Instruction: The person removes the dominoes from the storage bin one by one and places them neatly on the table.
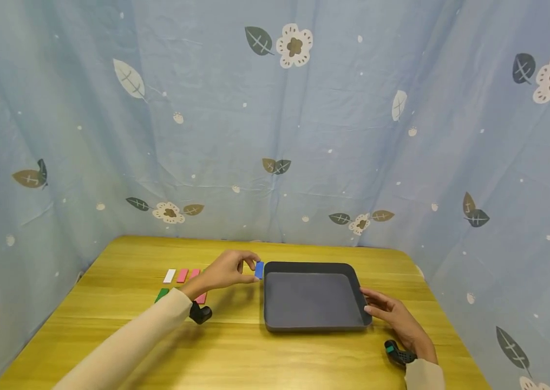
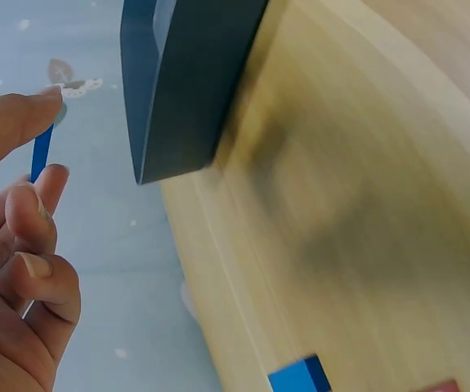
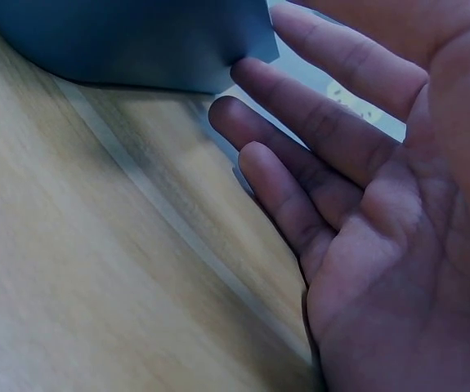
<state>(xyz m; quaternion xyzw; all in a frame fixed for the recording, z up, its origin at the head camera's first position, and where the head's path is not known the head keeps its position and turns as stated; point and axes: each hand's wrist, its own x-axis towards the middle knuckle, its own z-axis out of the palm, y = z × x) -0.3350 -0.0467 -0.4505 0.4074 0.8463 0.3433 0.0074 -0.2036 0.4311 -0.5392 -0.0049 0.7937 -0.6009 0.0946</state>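
My left hand (image 1: 228, 270) pinches a small blue block (image 1: 259, 270) between thumb and fingertip, just off the left rim of a dark grey rectangular tray (image 1: 311, 329). In the left wrist view the blue block (image 2: 42, 153) appears edge-on, clear of the table, with the tray's outer wall (image 2: 194, 90) beside it. On the other side, my right hand (image 1: 394, 317) touches the tray's right end. From the right wrist view, its fingers (image 3: 316, 122) are extended and fingertips meet the tray's outer wall (image 3: 136, 41). Nothing is visible inside the tray.
Left on the wooden table (image 1: 304, 360) lie a white block (image 1: 169, 276), pink blocks (image 1: 182, 275) and a green block (image 1: 161, 294), some partly hidden by my left arm. Another blue block (image 2: 298, 376) shows in the left wrist view. A patterned curtain (image 1: 275, 124) surrounds the table.
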